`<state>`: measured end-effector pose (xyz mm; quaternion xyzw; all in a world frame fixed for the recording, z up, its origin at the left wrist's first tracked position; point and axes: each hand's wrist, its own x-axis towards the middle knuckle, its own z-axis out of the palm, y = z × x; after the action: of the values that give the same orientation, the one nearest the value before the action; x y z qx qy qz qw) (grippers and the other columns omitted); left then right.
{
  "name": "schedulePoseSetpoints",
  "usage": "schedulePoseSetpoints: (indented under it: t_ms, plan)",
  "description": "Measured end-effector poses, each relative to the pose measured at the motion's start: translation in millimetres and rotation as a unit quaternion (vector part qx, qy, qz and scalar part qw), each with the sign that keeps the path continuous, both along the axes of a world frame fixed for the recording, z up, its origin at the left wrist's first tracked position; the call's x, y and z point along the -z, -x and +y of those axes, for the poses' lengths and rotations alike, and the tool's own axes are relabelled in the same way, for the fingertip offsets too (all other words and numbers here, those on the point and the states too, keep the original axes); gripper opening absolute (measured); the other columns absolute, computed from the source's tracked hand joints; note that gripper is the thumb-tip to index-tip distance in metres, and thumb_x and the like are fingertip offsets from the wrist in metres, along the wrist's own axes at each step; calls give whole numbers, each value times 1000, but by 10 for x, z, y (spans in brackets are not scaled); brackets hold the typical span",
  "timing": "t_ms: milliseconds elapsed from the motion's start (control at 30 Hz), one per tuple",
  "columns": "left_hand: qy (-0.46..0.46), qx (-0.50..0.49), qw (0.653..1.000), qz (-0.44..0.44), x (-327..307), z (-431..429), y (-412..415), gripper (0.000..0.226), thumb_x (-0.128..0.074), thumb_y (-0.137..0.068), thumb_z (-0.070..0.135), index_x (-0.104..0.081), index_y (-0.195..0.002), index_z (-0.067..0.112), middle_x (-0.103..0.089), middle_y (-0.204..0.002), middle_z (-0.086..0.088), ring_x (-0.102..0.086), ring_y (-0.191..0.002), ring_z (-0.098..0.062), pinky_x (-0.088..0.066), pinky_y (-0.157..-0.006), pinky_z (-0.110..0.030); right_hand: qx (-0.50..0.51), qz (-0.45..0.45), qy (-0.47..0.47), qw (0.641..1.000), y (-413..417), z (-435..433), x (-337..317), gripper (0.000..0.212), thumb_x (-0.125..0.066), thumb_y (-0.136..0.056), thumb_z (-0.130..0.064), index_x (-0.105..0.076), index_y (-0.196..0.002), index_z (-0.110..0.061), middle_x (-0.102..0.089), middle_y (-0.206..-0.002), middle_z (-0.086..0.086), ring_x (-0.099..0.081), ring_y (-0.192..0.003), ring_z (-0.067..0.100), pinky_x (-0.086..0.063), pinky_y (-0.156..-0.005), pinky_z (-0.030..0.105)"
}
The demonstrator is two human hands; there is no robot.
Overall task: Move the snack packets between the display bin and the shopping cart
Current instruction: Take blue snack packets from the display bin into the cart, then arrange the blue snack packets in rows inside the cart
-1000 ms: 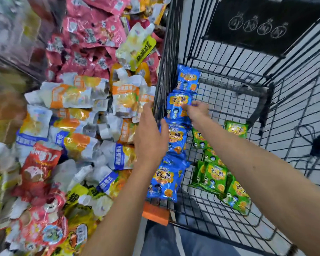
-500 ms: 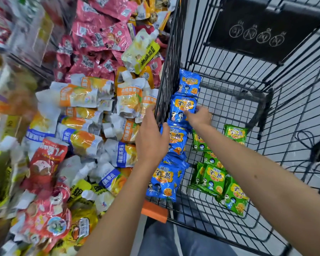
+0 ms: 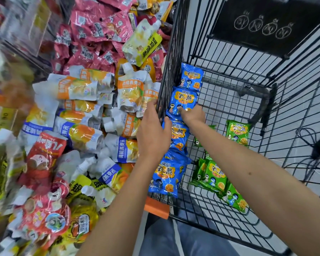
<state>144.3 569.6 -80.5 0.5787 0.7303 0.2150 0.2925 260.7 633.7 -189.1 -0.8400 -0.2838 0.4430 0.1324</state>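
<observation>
The right hand (image 3: 192, 115) pinches the second-farthest of four joined blue foil snack packets (image 3: 183, 98). The left hand (image 3: 152, 133) grips them against the left wall of the black wire shopping cart (image 3: 229, 93). At least four green foil packets (image 3: 214, 176) lie to the right on the cart floor. A heap of pink, orange and white pouches (image 3: 81, 130) lies to the left.

Blue snack packets (image 3: 174, 170), four bags joined in one strip, hang down the inside of the shopping cart (image 3: 248, 100) against its left wire wall, the left hand (image 3: 152, 134) and right hand (image 3: 193, 115) pinching them midway. Green packets (image 3: 213, 177) lie flat on the cart floor to the right, one (image 3: 237, 133) apart, farther back.
</observation>
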Motion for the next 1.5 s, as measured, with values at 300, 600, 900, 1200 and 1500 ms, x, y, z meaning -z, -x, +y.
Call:
schedulePoseSetpoints:
  t_ms: [300,600,900,1200,1500]
  plan:
    - [-17,1,1000,-4,16,-3,2,35,-53,-91,18,-41,-123,13,-62,-108,1,-58,-81,-15,-45,-66,-32,94,111,-41,989,-148,-56,46,49,-69,-82,-29,-50,-123,-10,-62,-118,8,-60,-105,27,-50,-92,44]
    - [2,10,1000,1,1,-69,72,45,-53,-91,23,-39,-133,17,-61,-119,-1,-59,-102,-21,-43,-77,-33,9,38,-69,997,-231,-167,-125,58,-65,-84,-32,-44,-133,-11,-58,-123,7,-55,-111,24,-45,-91,33]
    - [123,67,990,-13,-456,-671,553,44,-54,-92,26,-46,-133,11,-57,-128,-7,-53,-116,-25,-40,-88,-30,-116,50,-143,982,-175,-1218,-1325,46,-59,-89,-23,-48,-131,-8,-57,-125,5,-56,-88,13,-46,-89,34]
    - [244,18,968,-60,-751,-2169,1101,34,-57,-92,25,-55,-122,9,-64,-118,-13,-61,-107,-30,-46,-94,-42,-203,104,-102,968,21,-2818,-2014,38,-61,-88,-11,-53,-125,-7,-63,-108,7,-58,-76,10,-44,-73,11]
    - [211,-155,957,-127,-826,-3122,1116,28,-58,-91,20,-60,-118,12,-64,-110,-8,-56,-94,-15,-36,-77,-22,-306,109,-79,942,-196,-3281,-2099,32,-58,-90,-18,-56,-121,-10,-66,-108,7,-63,-94,22,-48,-92,40]
